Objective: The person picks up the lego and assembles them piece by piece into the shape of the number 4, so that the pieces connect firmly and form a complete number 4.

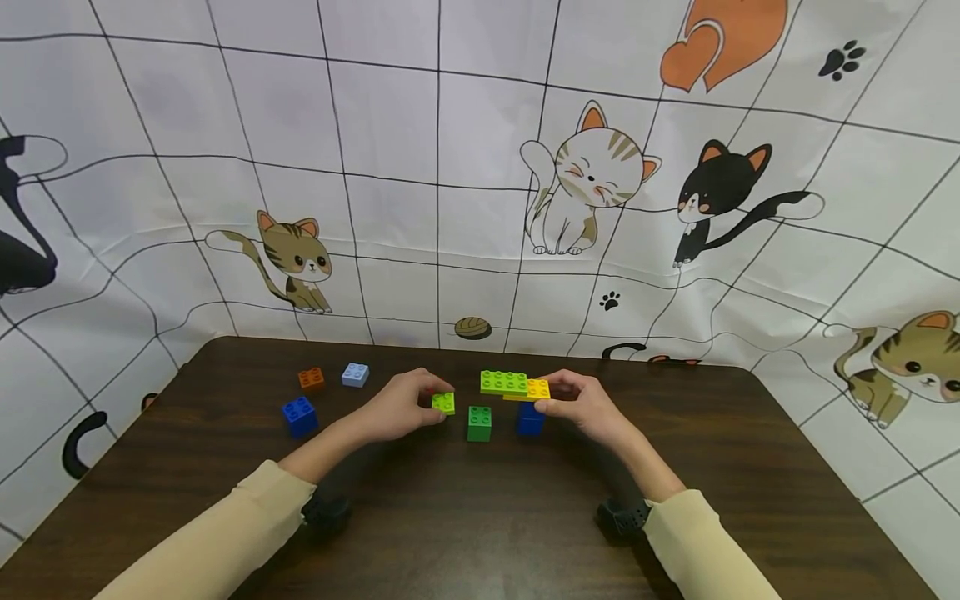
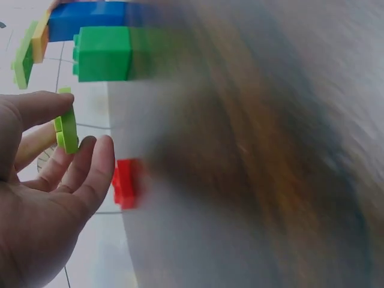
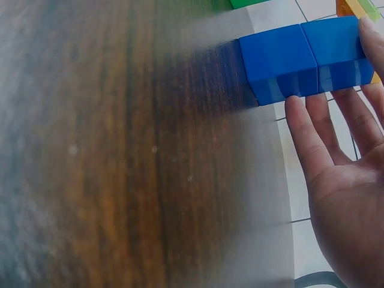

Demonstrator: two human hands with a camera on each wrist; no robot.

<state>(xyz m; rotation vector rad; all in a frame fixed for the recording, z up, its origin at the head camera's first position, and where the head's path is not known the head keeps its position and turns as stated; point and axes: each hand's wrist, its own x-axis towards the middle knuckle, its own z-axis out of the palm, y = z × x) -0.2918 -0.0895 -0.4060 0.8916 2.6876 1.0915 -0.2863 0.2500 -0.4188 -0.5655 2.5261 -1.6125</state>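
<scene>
My left hand [image 1: 401, 406] pinches a small lime-green toy brick [image 1: 443, 403] between thumb and fingers, lifted above the tabletop in the left wrist view. To its right stands a green brick [image 1: 479, 424], apart from both hands. Two blue bricks [image 3: 279, 60] are stacked one on the other, with a flat yellow brick [image 1: 537, 389] on top. A longer lime-green brick [image 1: 504, 382] sits on the yellow one and juts out left, over the green brick's side. My right hand [image 1: 588, 408] holds this stack near its top, thumb in front and fingers behind.
On the left of the dark wooden table [image 1: 480, 533] lie an orange brick [image 1: 311, 379], a light blue brick [image 1: 356, 374] and a blue brick [image 1: 301, 416]. A red brick [image 2: 125, 184] shows beyond my left fingers. A cat-patterned curtain [image 1: 390, 225] hangs behind the table.
</scene>
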